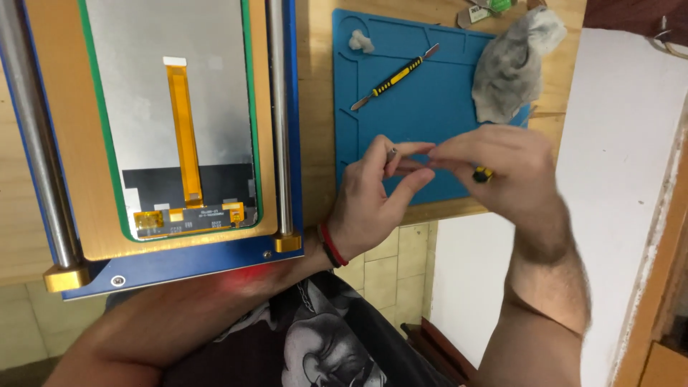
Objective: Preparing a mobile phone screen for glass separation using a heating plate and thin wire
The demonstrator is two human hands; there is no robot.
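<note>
While both hands meet above the lower edge of the blue work mat (423, 115), the right hand (502, 168) is closed around a small tool with a black and yellow handle (482, 174), of which only the butt end shows below the fingers. Left hand (373, 204) pinches the tool's metal tip (392, 153) between thumb and forefinger, fingers narrow; whether anything else is held there cannot be told. A red and black band sits on the left wrist. On the mat, well apart from the hands, lies a second tool, a yellow and black spudger (394, 77) with flat metal ends, set diagonally. Near the mat's upper left corner sits a small white wad (360, 41); a crumpled grey cloth (512, 61) overlaps the upper right corner. To the left, on the wooden bench, a blue-framed fixture (290, 115) with two metal rods holds a display panel (172, 107) face down, an orange flex cable (184, 132) running down its middle.
</note>
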